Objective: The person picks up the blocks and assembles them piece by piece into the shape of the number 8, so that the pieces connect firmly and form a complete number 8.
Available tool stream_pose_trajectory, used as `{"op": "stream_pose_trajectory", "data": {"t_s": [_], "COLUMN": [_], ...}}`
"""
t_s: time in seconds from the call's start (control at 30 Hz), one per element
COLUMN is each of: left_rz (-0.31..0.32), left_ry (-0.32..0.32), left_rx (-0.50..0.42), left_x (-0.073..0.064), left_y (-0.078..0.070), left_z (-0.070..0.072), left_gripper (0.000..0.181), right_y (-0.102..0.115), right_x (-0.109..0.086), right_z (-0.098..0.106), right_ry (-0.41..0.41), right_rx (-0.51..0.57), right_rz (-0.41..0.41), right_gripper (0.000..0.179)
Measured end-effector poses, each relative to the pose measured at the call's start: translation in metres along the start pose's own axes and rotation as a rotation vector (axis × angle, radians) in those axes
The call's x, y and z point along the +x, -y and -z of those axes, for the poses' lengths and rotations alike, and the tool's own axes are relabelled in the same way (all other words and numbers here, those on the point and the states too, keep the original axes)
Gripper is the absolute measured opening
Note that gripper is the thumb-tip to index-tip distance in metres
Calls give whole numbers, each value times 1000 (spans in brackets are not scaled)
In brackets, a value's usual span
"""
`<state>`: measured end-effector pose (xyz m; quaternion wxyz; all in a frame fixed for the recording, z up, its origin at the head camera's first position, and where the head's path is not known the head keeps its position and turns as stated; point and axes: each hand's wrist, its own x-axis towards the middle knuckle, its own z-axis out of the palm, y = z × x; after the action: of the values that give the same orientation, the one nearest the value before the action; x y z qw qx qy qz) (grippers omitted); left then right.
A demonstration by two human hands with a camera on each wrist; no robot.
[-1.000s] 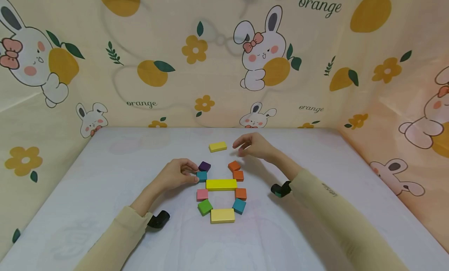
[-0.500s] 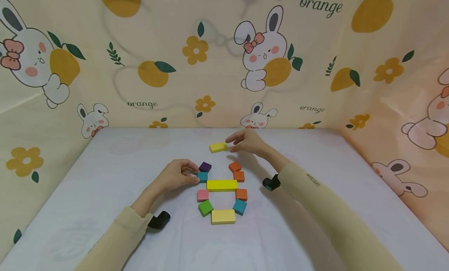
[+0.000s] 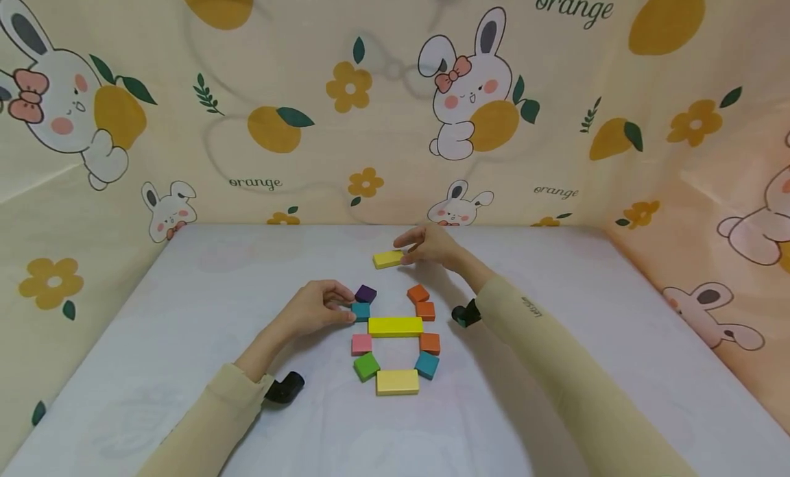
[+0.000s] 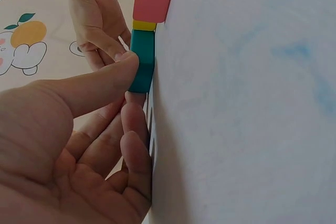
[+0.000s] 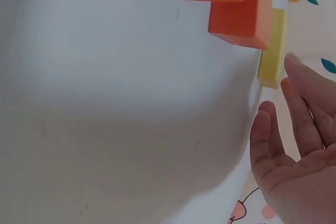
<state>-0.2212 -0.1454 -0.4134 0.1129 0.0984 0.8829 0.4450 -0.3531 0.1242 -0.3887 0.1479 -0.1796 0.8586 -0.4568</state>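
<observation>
My left hand (image 3: 317,306) is at the left side of the block figure, its thumb and a finger at a teal block (image 3: 361,312). In the left wrist view the thumb tip lies against the teal block (image 4: 143,61), with a fingertip at the block's end. A purple block (image 3: 366,294) sits just behind it, close to the fingers. At the far side my right hand (image 3: 432,245) reaches to the right end of a pale yellow rectangular block (image 3: 387,260). In the right wrist view the right hand's fingers are spread beside the yellow block (image 5: 272,51); contact is unclear.
Two orange blocks (image 3: 424,311) stand on the right side. A long yellow block (image 3: 395,327) crosses the middle. Below are pink (image 3: 361,344), green (image 3: 367,366), another orange (image 3: 430,343), blue (image 3: 427,364) and pale yellow (image 3: 398,382) blocks. A printed cloth backs the white table (image 3: 154,326).
My right hand has moved left to the far yellow block's right end. The left hand stays at the teal block. The blocks have kept their arrangement.
</observation>
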Motion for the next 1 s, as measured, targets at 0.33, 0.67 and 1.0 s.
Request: {"op": "stream_pose_trajectory", "data": {"t_s": [0.33, 0.67, 1.0], "left_rz": [9, 0, 0], "left_ry": [-8, 4, 0], "left_rx": [14, 1, 5], "left_x": [1, 1, 1], "left_y": [-1, 2, 0], "left_z": [-1, -1, -1], "left_gripper": [30, 31, 30], "right_y": [-2, 3, 2], "right_x": [4, 2, 1], "right_z": [-6, -11, -13], "right_ry": [-34, -52, -76], "right_rx": [-11, -47, -67], "right_rz": [-9, -24, -30], "right_gripper": [38, 36, 31]}}
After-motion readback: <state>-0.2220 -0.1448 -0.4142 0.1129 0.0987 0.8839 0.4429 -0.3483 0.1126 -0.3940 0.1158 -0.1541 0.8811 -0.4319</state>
